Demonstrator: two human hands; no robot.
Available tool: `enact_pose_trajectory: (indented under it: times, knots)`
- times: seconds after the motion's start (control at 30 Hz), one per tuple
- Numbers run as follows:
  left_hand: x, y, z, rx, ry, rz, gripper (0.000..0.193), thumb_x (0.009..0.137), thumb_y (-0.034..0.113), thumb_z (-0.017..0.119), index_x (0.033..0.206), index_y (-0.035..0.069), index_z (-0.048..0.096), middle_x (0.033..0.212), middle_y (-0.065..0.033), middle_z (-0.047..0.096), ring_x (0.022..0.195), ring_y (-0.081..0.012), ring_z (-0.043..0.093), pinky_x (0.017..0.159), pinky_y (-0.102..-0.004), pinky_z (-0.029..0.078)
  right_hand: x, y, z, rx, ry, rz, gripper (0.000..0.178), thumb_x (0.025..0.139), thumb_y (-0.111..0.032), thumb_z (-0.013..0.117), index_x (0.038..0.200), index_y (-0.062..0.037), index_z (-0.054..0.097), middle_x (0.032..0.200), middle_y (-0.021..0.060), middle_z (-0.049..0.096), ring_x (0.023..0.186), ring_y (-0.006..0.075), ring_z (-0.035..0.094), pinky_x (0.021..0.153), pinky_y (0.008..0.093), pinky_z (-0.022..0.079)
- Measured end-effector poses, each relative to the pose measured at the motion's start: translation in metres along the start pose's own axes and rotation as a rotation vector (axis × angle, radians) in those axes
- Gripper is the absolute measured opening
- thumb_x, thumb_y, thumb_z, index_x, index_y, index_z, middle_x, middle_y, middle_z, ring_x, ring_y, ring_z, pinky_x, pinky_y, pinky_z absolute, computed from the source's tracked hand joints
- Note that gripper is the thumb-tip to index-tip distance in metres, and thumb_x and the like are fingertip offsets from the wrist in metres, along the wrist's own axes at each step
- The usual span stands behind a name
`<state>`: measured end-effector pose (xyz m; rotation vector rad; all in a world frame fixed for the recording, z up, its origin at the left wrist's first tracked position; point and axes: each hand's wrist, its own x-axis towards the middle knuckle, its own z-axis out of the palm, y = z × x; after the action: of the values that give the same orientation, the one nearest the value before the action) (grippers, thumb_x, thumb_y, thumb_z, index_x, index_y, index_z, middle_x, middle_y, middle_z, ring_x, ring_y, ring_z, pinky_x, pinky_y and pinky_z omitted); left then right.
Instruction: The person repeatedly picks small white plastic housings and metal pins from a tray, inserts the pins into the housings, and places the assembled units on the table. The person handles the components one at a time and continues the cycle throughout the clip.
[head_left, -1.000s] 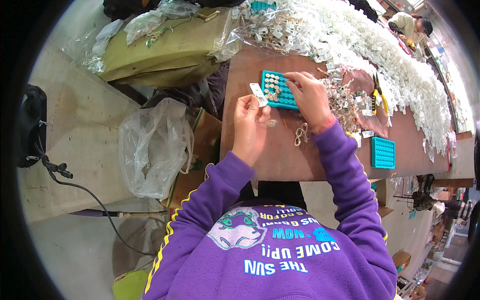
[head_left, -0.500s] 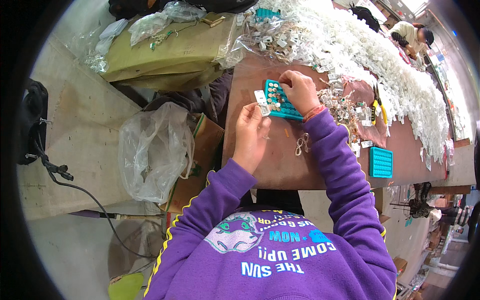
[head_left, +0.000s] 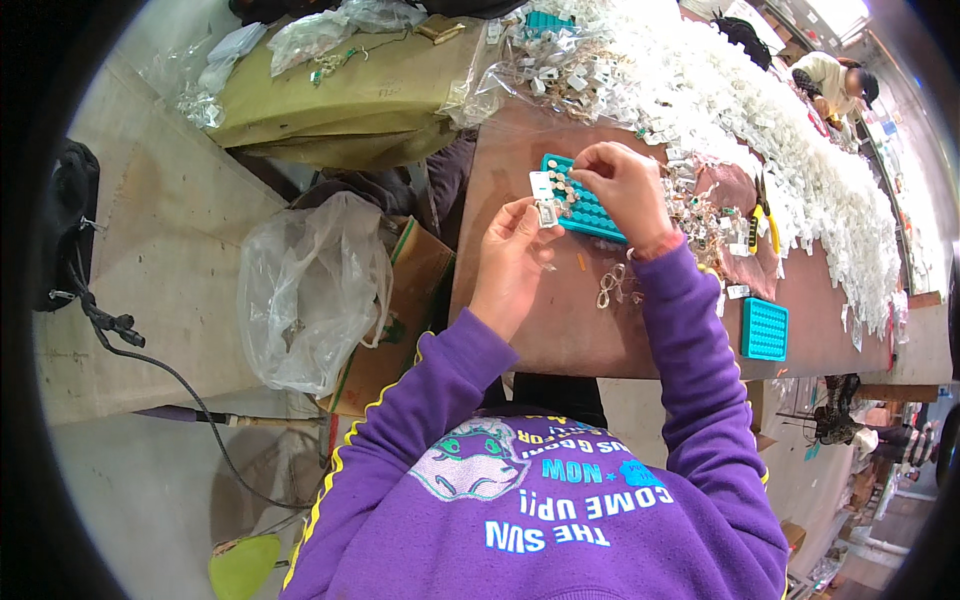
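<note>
Over the table, my left hand (head_left: 512, 262) grips a small clear-and-white plastic case (head_left: 546, 212) with its white flap standing up. Beside that case lies a teal tray (head_left: 592, 222) with rows of round hollows; small pale round pieces (head_left: 560, 180) sit in its left part. My right hand (head_left: 632, 192) hovers above the tray, thumb and fingertips pinched together. Whatever is between them is too small to make out. The hand and wrist hide the tray's right part.
A loop of pale cord (head_left: 610, 288) lies nearer me. To the right are yellow-handled pliers (head_left: 763, 225), a pink cloth (head_left: 730, 200) and a second teal tray (head_left: 765, 329). White tagged items (head_left: 690, 90) are heaped behind. A clear plastic bag (head_left: 310, 290) hangs left of the table.
My right hand has turned a little, its pinched fingers now nearer the case. The left hand has brought the case slightly right, against the tray's edge in view. The whole view has shifted a little.
</note>
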<state>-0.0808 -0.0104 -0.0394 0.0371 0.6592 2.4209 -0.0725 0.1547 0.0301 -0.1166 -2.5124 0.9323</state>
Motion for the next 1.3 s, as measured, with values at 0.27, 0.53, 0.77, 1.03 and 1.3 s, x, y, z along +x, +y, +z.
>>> enact_pose_trajectory:
  times: [0.27, 0.53, 0.77, 1.03, 1.3]
  knots:
    - [0.001, -0.005, -0.001, 0.093, -0.047, 0.019, 0.016, 0.093, 0.013, 0.064, 0.107, 0.007, 0.06, 0.099, -0.0036, 0.065, 0.083, -0.0152, 0.065, 0.062, -0.0233, 0.048, -0.044, -0.041, -0.004, -0.097, -0.015, -0.193, 0.007, 0.079, -0.008, 0.068, 0.085, -0.0049, 0.066, 0.083, 0.0097, 0.061, 0.071, 0.0305, 0.062, 0.063, 0.0369, 0.051]
    - [-0.001, -0.003, 0.001, 0.116, -0.016, -0.043, 0.013, 0.093, 0.011, 0.063, 0.105, 0.006, 0.06, 0.095, -0.0047, 0.065, 0.08, -0.0159, 0.066, 0.064, -0.0264, 0.052, -0.051, -0.039, -0.014, -0.045, -0.027, -0.23, 0.012, 0.077, -0.004, 0.069, 0.088, -0.0061, 0.07, 0.084, 0.0084, 0.065, 0.072, 0.0274, 0.065, 0.063, 0.0345, 0.053]
    - [-0.003, -0.002, 0.004, 0.107, -0.037, -0.049, 0.013, 0.094, 0.013, 0.063, 0.104, 0.005, 0.06, 0.095, -0.005, 0.065, 0.078, -0.017, 0.067, 0.067, -0.028, 0.055, -0.044, -0.044, -0.014, 0.041, -0.001, -0.155, 0.01, 0.074, -0.003, 0.071, 0.084, -0.0054, 0.07, 0.078, 0.0081, 0.066, 0.068, 0.025, 0.065, 0.061, 0.032, 0.052]
    - [-0.003, -0.003, -0.001, 0.073, -0.028, -0.098, 0.013, 0.094, 0.015, 0.063, 0.103, 0.007, 0.06, 0.097, -0.0039, 0.064, 0.082, -0.0147, 0.064, 0.072, -0.0273, 0.053, -0.044, -0.036, -0.013, 0.092, -0.107, -0.05, 0.012, 0.073, -0.006, 0.071, 0.085, -0.0068, 0.071, 0.079, 0.0072, 0.067, 0.067, 0.0224, 0.065, 0.061, 0.0316, 0.051]
    - [-0.002, -0.004, 0.002, 0.009, -0.039, -0.058, 0.015, 0.096, 0.018, 0.06, 0.108, 0.009, 0.058, 0.104, -0.0033, 0.065, 0.094, -0.0115, 0.062, 0.081, -0.027, 0.051, -0.066, -0.032, 0.015, -0.141, 0.214, -0.475, 0.028, 0.073, -0.002, 0.066, 0.1, -0.0077, 0.068, 0.092, 0.011, 0.069, 0.082, 0.0263, 0.068, 0.072, 0.0343, 0.054]
